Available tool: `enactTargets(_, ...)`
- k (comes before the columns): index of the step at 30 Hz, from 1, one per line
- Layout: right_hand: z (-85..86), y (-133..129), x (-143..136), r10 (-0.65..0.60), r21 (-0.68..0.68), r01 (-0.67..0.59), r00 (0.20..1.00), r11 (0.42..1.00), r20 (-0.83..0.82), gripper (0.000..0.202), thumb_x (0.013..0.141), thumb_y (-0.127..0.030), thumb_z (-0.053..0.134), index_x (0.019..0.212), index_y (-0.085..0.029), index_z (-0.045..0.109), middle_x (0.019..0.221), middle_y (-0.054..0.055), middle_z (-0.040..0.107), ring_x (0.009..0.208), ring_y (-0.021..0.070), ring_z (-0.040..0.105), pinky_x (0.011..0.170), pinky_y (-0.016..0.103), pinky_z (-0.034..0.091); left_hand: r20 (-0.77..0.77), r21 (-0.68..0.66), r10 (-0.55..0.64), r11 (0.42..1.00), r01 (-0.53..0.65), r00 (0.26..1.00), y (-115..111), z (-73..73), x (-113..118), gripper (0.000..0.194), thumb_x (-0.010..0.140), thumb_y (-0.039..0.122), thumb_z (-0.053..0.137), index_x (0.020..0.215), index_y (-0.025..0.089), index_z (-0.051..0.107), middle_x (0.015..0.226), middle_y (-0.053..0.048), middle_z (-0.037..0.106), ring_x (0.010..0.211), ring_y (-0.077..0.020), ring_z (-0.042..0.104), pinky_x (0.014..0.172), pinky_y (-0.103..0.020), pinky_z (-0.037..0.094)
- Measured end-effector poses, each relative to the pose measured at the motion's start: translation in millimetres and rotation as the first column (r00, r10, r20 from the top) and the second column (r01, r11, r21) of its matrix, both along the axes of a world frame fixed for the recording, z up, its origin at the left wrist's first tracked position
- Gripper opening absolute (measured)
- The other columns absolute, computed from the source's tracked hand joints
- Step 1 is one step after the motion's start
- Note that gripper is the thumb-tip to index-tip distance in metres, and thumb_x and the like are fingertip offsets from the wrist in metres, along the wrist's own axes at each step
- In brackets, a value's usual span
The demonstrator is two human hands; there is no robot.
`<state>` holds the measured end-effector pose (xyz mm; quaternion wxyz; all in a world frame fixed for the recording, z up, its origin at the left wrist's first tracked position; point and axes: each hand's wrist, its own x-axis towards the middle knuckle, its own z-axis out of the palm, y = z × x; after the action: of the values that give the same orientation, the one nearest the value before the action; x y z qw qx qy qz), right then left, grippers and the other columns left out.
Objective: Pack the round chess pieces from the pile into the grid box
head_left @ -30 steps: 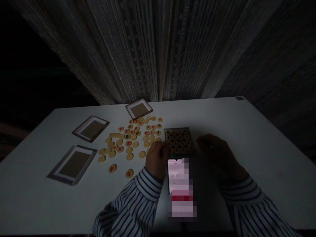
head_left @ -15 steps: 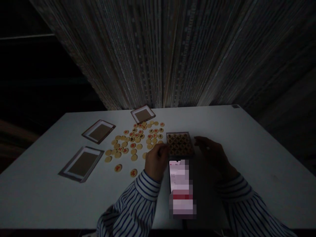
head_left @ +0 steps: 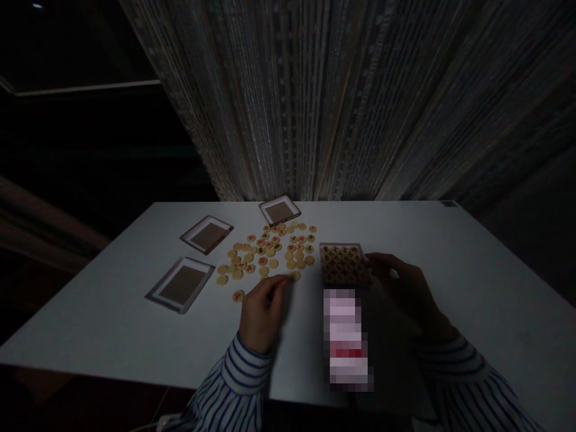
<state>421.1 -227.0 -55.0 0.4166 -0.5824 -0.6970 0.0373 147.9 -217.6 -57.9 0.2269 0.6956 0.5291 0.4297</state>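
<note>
A square box (head_left: 342,284) filled with rows of round xiangqi pieces (head_left: 341,262) sits right of centre. At its right edge, the curled fingers of my right hand (head_left: 407,291) touch the side. My left hand (head_left: 264,309) is closed, thumb and forefinger close together, beside a loose piece (head_left: 295,275) at the front of the scattered pieces. Whether anything is between those fingertips is hidden. Many loose round pieces (head_left: 263,261), some with red or black characters, lie spread to the left of the box. A lit phone (head_left: 344,336), partly blurred out, lies in front of the box.
Three flat framed trays or lids rest on the white table (head_left: 103,324): one at the left (head_left: 180,285), one farther back (head_left: 207,234), one at the back (head_left: 279,210). A hanging string curtain (head_left: 306,108) stands behind the table. The room is dim.
My left hand has moved left, away from the box, to the loose pieces. My right fingers have come onto the box's right edge. The view has shifted slightly left.
</note>
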Motion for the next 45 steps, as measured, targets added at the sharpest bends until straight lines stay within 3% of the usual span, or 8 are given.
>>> enactTargets(5,5.5,-5.6,-14.9,0.066,-0.062,-0.064,0.997,0.996,0.036,0.024,0.084,-0.034,0.047,0.087,-0.017,0.064,0.074,0.008,0.071,0.058,0.0162,0.064,0.045,0.025,0.050,-0.047,0.024,0.094,0.995,-0.093,0.994,-9.1,-9.0,-27.4,0.019,0.082,0.025,0.052,0.092,0.016,0.066,0.079,-0.004,0.069,0.068,-0.0128,0.062,0.065,-0.025,0.051)
enactTargets(10,5.9,-7.1,-34.3,0.179,-0.084,-0.171,0.978,0.982,0.106,0.023,0.086,-0.030,0.044,0.084,-0.019,0.064,0.079,0.008,0.071,0.066,0.0179,0.066,0.053,0.028,0.053,-0.086,0.029,0.105,0.994,-0.103,0.991,-18.6,-17.1,-41.1,0.019,0.081,0.026,0.053,0.093,0.017,0.065,0.081,-0.005,0.068,0.071,-0.0140,0.062,0.068,-0.027,0.052)
enactTargets(16,2.4,-6.1,-55.4,0.283,-0.091,-0.269,0.934,0.959,0.218,0.022,0.088,-0.024,0.041,0.084,-0.020,0.063,0.077,0.006,0.069,0.067,0.0164,0.064,0.057,0.029,0.052,-0.121,0.074,0.120,0.991,-0.111,0.985,-24.7,-23.6,-45.4,0.020,0.081,0.028,0.054,0.094,0.017,0.065,0.084,-0.006,0.068,0.075,-0.0159,0.063,0.072,-0.031,0.053)
enactTargets(22,5.6,0.4,-65.8,0.373,-0.111,-0.357,0.902,0.928,0.218,0.021,0.088,-0.022,0.042,0.088,-0.020,0.063,0.083,0.006,0.069,0.072,0.0152,0.064,0.061,0.029,0.051,-0.152,0.122,0.150,0.984,-0.132,0.977,-22.1,-28.7,-46.1,0.018,0.081,0.026,0.055,0.093,0.015,0.064,0.085,-0.007,0.068,0.077,-0.0167,0.063,0.072,-0.032,0.053)
enactTargets(28,12.8,8.8,-83.6,0.323,-0.088,-0.311,0.917,0.946,0.235,0.022,0.088,-0.025,0.042,0.090,-0.019,0.063,0.084,0.006,0.069,0.076,0.0173,0.064,0.067,0.034,0.051,-0.193,0.206,0.139,0.974,-0.098,0.971,-21.9,-41.0,-46.0,0.016,0.080,0.025,0.057,0.093,0.016,0.063,0.086,-0.007,0.069,0.083,-0.0172,0.063,0.076,-0.033,0.053)
enactTargets(34,-3.5,4.3,-104.9,0.386,-0.103,-0.372,0.880,0.922,0.275,0.019,0.086,-0.023,0.045,0.095,-0.020,0.062,0.085,0.007,0.068,0.076,0.0182,0.062,0.067,0.034,0.050,-0.194,0.281,0.144,0.956,-0.086,0.970,-26.5,-48.0,-47.1,0.017,0.079,0.023,0.058,0.094,0.017,0.061,0.088,-0.007,0.069,0.083,-0.0177,0.063,0.075,-0.033,0.053)
enactTargets(40,-24.5,-2.9,-113.7,0.450,-0.148,-0.426,0.819,0.893,0.357,0.021,0.087,-0.020,0.043,0.098,-0.017,0.061,0.090,0.010,0.067,0.079,0.0200,0.062,0.068,0.036,0.049,-0.243,0.232,0.144,0.969,-0.086,0.959,-24.4,-52.0,-46.9,0.022,0.076,0.021,0.060,0.097,0.016,0.060,0.092,-0.008,0.068,0.086,-0.0193,0.062,0.076,-0.035,0.052)
enactTargets(45,-29.0,-2.9,-112.8,0.485,-0.173,-0.454,0.793,0.874,0.368,0.021,0.086,-0.019,0.044,0.099,-0.015,0.061,0.090,0.011,0.067,0.079,0.0210,0.062,0.068,0.037,0.050,-0.298,0.195,0.113,0.979,-0.055,0.948,-23.7,-55.6,-47.2,0.026,0.074,0.020,0.062,0.100,0.015,0.060,0.092,-0.008,0.068,0.087,-0.0207,0.062,0.077,-0.037,0.051)
